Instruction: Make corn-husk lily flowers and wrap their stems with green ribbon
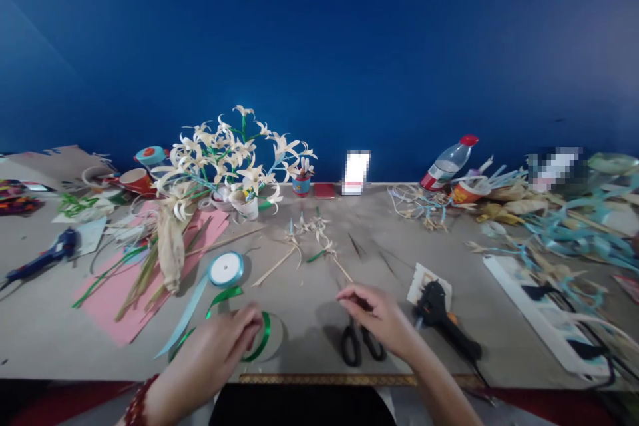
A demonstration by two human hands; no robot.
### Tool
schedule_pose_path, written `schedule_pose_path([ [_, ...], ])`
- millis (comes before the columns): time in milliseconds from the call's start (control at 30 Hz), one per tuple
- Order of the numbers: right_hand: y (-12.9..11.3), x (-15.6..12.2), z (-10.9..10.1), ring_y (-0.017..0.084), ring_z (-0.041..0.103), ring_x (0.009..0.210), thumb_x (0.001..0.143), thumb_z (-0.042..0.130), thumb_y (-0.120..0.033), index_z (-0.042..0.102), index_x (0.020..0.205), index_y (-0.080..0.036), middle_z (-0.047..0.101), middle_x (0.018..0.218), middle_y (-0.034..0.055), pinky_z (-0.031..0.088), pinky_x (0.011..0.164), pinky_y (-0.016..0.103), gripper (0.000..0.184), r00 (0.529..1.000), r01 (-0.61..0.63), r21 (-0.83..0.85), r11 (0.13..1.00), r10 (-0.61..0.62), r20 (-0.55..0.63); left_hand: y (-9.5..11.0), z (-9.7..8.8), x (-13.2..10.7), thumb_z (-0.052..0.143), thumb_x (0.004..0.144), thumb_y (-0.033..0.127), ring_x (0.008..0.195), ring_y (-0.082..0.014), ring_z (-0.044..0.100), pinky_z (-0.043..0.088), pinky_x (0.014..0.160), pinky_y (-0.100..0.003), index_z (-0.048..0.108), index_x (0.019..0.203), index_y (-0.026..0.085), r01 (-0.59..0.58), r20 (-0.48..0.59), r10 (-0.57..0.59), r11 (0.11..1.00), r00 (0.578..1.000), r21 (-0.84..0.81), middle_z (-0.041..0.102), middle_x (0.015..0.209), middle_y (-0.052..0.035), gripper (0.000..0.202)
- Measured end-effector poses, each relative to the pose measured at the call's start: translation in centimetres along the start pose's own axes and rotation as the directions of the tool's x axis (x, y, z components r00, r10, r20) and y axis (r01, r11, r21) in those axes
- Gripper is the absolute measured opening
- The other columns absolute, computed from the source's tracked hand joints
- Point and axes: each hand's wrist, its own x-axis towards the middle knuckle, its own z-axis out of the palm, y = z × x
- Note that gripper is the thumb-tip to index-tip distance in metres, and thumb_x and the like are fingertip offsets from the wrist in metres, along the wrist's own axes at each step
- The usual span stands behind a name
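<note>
My left hand (227, 339) rests with curled fingers on a roll of green ribbon (264, 338) near the table's front edge and grips it. My right hand (379, 316) lies over black-handled scissors (360, 344), its fingers bent on the blades; the handles stick out below the palm. A thin stick with a small dried flower (329, 254) lies just beyond the right fingertips. A light blue ribbon roll (225, 269) sits a little behind the left hand, its tail trailing toward the front.
A black glue gun (444, 319) lies right of the scissors. A bouquet of pale husk flowers (234, 160) stands at the back, pink paper (120, 286) and husks to the left. Plastic bottle (446, 163), power strip (549, 319) and blue strips fill the right side.
</note>
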Motion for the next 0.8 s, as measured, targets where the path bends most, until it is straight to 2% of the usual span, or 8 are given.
schedule_pose_path([
  [100, 0.4, 0.0, 1.4, 0.018, 0.064, 0.076, 0.093, 0.056, -0.029, 0.069, 0.095, -0.021, 0.071, 0.085, 0.0027, 0.047, 0.068, 0.025, 0.015, 0.997, 0.046, -0.122, 0.991, -0.038, 0.065, -0.7, 2.4, -1.6, 0.042, 0.097, 0.024, 0.052, -0.0139, 0.06, 0.043, 0.061, -0.023, 0.055, 0.083, 0.024, 0.174, 0.177, -0.142, 0.967, 0.974, -0.186, 0.059, 0.056, 0.0059, 0.02],
  [167, 0.2, 0.2, 2.3, 0.018, 0.065, 0.08, 0.093, 0.055, -0.026, 0.069, 0.095, -0.022, 0.072, 0.091, 0.0034, 0.046, 0.071, 0.026, 0.015, 0.991, 0.098, -0.211, 0.972, -0.075, 0.113, -1.0, 4.5, -1.7, 0.043, 0.096, 0.025, 0.049, -0.0142, 0.059, 0.044, 0.06, -0.023, 0.056, 0.084, 0.023, 0.222, 0.255, -0.151, 0.935, 0.955, -0.276, 0.057, 0.053, 0.0061, 0.018],
  [200, 0.1, 0.3, 2.6, 0.019, 0.066, 0.082, 0.093, 0.054, -0.024, 0.069, 0.096, -0.022, 0.072, 0.093, 0.0039, 0.046, 0.072, 0.026, 0.015, 0.987, 0.119, -0.26, 0.958, -0.085, 0.137, -1.1, 5.4, -1.5, 0.044, 0.095, 0.025, 0.055, -0.0154, 0.063, 0.045, 0.06, -0.023, 0.057, 0.083, 0.023, 0.212, 0.246, -0.144, 0.936, 0.959, -0.28, 0.061, 0.061, 0.0034, 0.017],
  [300, 0.2, 0.3, 3.2, 0.022, 0.067, 0.089, 0.092, 0.055, -0.02, 0.07, 0.098, -0.022, 0.073, 0.097, 0.0057, 0.047, 0.077, 0.029, 0.017, 0.978, 0.15, -0.372, 0.916, -0.082, 0.193, -2.0, 6.7, -0.2, 0.043, 0.096, 0.023, 0.076, -0.0198, 0.064, 0.047, 0.07, -0.028, 0.056, 0.083, 0.021, 0.122, 0.058, -0.113, 0.974, 0.992, -0.19, 0.065, 0.079, -0.0037, 0.019],
  [467, 2.0, -0.4, 3.1, 0.022, 0.069, 0.09, 0.095, 0.051, -0.023, 0.07, 0.095, -0.023, 0.075, 0.096, 0.0053, 0.048, 0.079, 0.029, 0.02, 0.985, 0.127, -0.396, 0.909, -0.069, 0.158, -3.8, 6.0, 3.1, 0.042, 0.097, 0.024, 0.072, -0.02, 0.059, 0.048, 0.072, -0.032, 0.055, 0.083, 0.021, 0.047, -0.094, -0.063, 0.985, 0.994, -0.168, 0.06, 0.077, -0.0032, 0.02],
  [600, 3.5, -0.6, 2.3, 0.022, 0.068, 0.088, 0.097, 0.048, -0.027, 0.069, 0.093, -0.022, 0.075, 0.093, 0.0067, 0.049, 0.078, 0.03, 0.023, 0.994, 0.105, -0.453, 0.886, -0.093, 0.05, -3.8, 5.9, 5.0, 0.045, 0.096, 0.03, 0.073, -0.0209, 0.059, 0.048, 0.071, -0.034, 0.055, 0.079, 0.021, 0.047, -0.145, -0.078, 0.977, 0.986, -0.21, 0.06, 0.076, -0.0036, 0.021],
  [667, 4.0, -0.5, 1.7, 0.022, 0.068, 0.088, 0.098, 0.047, -0.028, 0.069, 0.093, -0.021, 0.075, 0.093, 0.007, 0.048, 0.078, 0.031, 0.024, 0.994, 0.102, -0.471, 0.876, -0.106, 0.017, -3.3, 6.0, 5.4, 0.047, 0.095, 0.034, 0.069, -0.0198, 0.058, 0.048, 0.065, -0.031, 0.056, 0.081, 0.021, 0.072, -0.163, -0.124, 0.953, 0.979, -0.293, 0.06, 0.076, -0.0035, 0.021],
  [800, 4.1, -0.1, 1.0, 0.022, 0.066, 0.084, 0.098, 0.046, -0.03, 0.068, 0.089, -0.019, 0.073, 0.089, 0.0087, 0.048, 0.075, 0.03, 0.026, 0.989, 0.119, -0.496, 0.86, -0.146, -0.017, -2.2, 6.2, 5.3, 0.047, 0.095, 0.039, 0.047, -0.0103, 0.044, 0.033, 0.045, -0.022, 0.056, 0.095, 0.02, 0.139, -0.059, -0.215, 0.793, 0.975, -0.593, 0.05, 0.067, 0.0034, 0.021],
])
